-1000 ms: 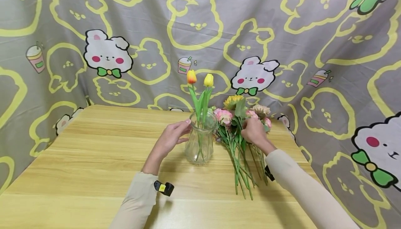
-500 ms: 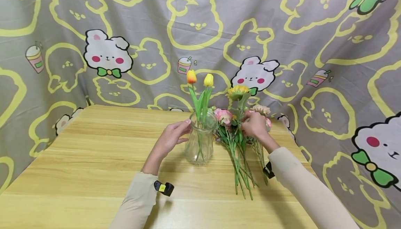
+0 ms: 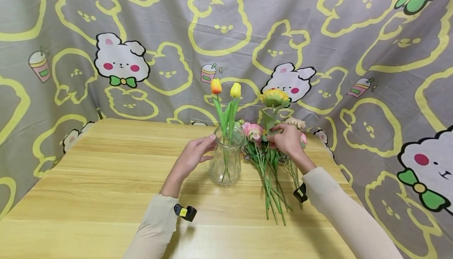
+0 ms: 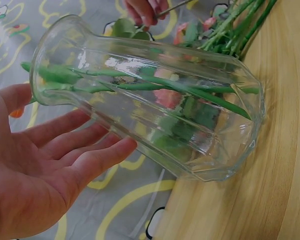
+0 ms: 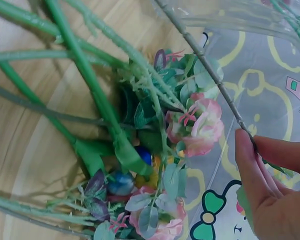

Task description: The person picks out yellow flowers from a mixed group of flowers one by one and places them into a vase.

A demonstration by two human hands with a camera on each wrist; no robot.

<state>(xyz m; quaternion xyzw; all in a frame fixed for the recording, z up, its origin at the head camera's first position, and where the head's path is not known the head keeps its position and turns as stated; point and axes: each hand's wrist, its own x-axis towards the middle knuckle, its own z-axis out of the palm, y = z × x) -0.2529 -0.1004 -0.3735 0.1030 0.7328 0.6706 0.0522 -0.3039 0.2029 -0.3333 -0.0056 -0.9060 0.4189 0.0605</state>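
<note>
A clear glass vase (image 3: 225, 168) stands upright on the table, with an orange-red tulip (image 3: 216, 86) and a yellow tulip (image 3: 235, 90) in it. At the vase's left side is my left hand (image 3: 191, 154). Its thumb is at the rim and its fingers extend along the glass (image 4: 155, 115), fairly straight. To the right, my right hand (image 3: 288, 141) holds up a yellow sunflower (image 3: 274, 98). In the right wrist view, thumb and fingers pinch its thin brownish stem (image 5: 205, 62). The stem's lower end is out of that view.
Beside the vase lies a pile of artificial flowers, including a pink flower (image 3: 253, 131) and a pale beige one (image 3: 295, 123). Their green stems (image 3: 272, 196) point toward the table's front. A patterned grey curtain (image 3: 162, 23) hangs behind the wooden table (image 3: 106, 180).
The sunflower has risen out of the pile, pinched in my right hand, and its head now stands higher and slightly further right. My left hand and the vase have stayed put.
</note>
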